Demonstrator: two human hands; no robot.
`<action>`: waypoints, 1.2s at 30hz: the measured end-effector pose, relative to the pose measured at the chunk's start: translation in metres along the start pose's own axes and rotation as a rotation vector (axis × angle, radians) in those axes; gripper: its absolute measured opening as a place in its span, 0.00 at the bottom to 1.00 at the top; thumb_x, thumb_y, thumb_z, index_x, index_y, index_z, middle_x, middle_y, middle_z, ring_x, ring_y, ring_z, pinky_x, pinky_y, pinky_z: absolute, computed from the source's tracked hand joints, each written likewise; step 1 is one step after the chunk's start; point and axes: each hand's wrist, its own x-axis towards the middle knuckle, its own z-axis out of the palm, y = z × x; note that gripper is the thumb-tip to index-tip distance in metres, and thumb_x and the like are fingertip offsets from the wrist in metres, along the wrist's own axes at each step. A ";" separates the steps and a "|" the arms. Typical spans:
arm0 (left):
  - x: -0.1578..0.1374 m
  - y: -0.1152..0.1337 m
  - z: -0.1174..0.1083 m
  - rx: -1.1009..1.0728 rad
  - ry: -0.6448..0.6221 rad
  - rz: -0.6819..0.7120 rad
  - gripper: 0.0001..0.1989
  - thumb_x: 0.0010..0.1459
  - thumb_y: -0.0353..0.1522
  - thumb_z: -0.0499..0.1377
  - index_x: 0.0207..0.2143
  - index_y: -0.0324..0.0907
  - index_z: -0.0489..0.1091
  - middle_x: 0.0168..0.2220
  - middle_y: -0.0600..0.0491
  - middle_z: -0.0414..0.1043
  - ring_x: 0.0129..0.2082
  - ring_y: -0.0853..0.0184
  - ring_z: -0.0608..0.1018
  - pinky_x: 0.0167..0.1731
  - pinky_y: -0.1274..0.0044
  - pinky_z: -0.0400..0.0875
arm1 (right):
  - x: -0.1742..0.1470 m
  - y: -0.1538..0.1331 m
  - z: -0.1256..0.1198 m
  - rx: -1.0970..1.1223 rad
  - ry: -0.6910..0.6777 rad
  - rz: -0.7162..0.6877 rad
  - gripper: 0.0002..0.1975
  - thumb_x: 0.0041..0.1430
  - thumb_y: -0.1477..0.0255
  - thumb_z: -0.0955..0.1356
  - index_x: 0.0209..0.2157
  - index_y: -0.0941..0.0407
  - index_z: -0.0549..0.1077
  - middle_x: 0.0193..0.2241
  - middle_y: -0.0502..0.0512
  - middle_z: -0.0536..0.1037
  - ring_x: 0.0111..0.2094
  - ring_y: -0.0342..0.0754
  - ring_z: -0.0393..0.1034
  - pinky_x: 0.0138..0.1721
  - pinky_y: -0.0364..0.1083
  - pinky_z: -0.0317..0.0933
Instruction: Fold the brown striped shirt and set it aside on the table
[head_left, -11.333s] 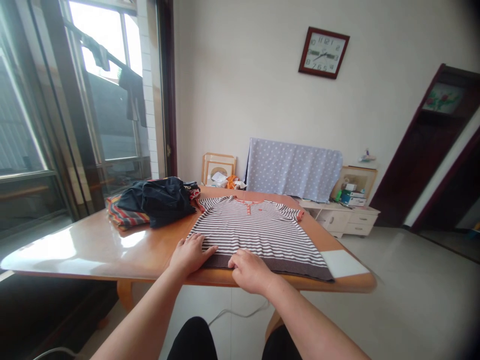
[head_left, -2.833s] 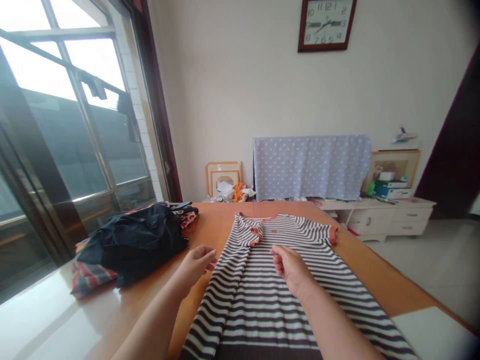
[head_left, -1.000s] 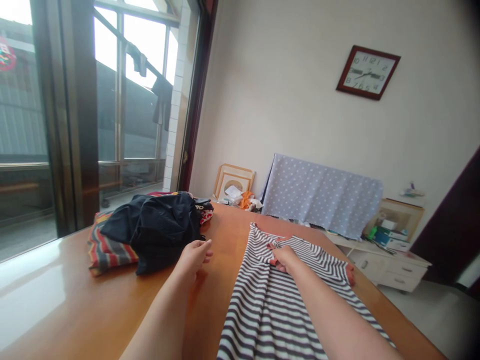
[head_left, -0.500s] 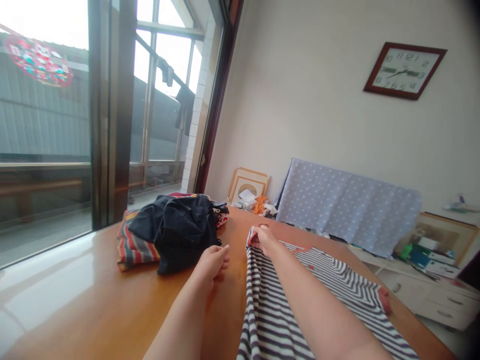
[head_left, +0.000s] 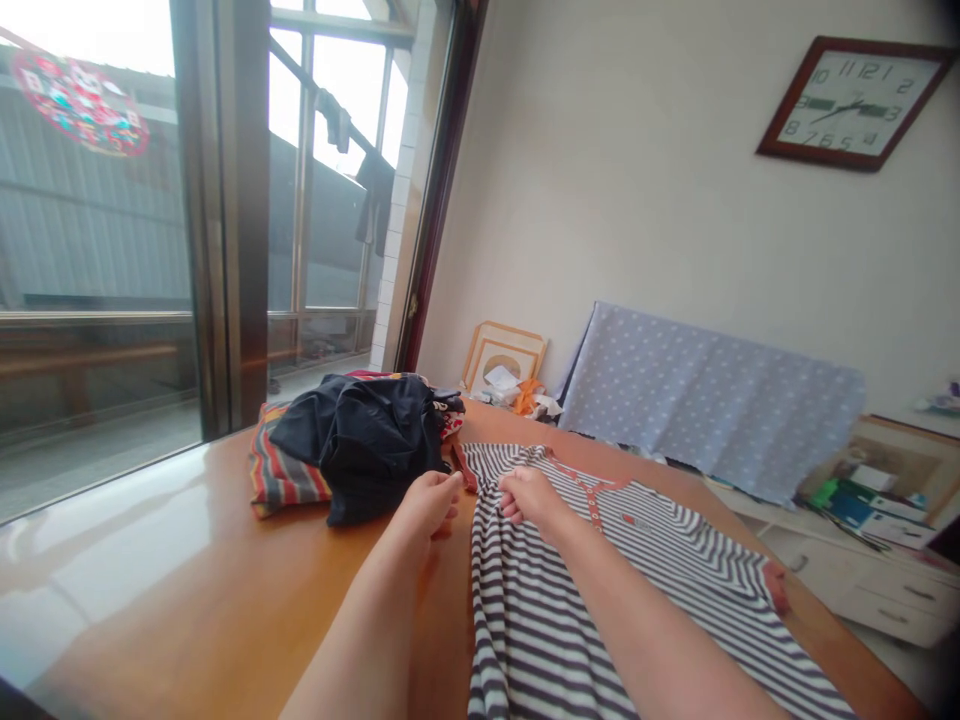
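Observation:
A black-and-white striped shirt [head_left: 570, 590] with reddish trim lies spread on the wooden table, its buttoned neckline facing away from me. My right hand [head_left: 531, 500] pinches the cloth near the left shoulder, where the stripes bunch up. At the left sleeve's reddish cuff [head_left: 466, 470], my left hand [head_left: 431, 505] has thumb and fingers closed on the edge; the exact grip is partly hidden. The sleeve stretches out toward the far left. Just beyond my left hand sits a heap with a dark navy garment [head_left: 375, 435] on top.
Beneath the navy garment shows a multicoloured striped cloth [head_left: 289, 485]. The glossy table [head_left: 187, 600] runs along a window at left. Past its far edge stand a dotted blue cloth cover [head_left: 705, 400], leaning frames [head_left: 502, 350] and a white drawer cabinet [head_left: 862, 590].
The shirt's left sleeve, earlier gathered in my right hand, now lies outstretched to the left. My left hand has come up to its cuff. The view has shifted slightly.

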 end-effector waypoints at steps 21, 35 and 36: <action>-0.013 0.025 -0.027 -0.181 0.178 0.119 0.25 0.51 0.50 0.63 0.42 0.39 0.72 0.43 0.45 0.79 0.35 0.65 0.79 0.31 0.77 0.66 | -0.056 -0.006 0.067 0.130 -0.365 0.075 0.05 0.57 0.70 0.69 0.34 0.56 0.70 0.25 0.50 0.77 0.24 0.44 0.75 0.24 0.40 0.66; -0.012 0.027 -0.031 -0.273 0.187 0.078 0.22 0.52 0.47 0.65 0.42 0.42 0.74 0.43 0.46 0.80 0.37 0.64 0.80 0.34 0.76 0.65 | -0.113 0.001 0.040 -0.332 -0.548 0.095 0.16 0.62 0.59 0.67 0.28 0.57 0.70 0.19 0.49 0.74 0.17 0.41 0.69 0.17 0.37 0.59; -0.011 0.026 -0.031 -0.273 0.184 0.075 0.22 0.51 0.47 0.65 0.42 0.42 0.74 0.43 0.46 0.80 0.37 0.64 0.80 0.34 0.75 0.65 | -0.120 0.000 0.042 -0.254 -0.617 0.091 0.14 0.61 0.61 0.67 0.30 0.57 0.71 0.22 0.50 0.76 0.20 0.41 0.71 0.19 0.37 0.61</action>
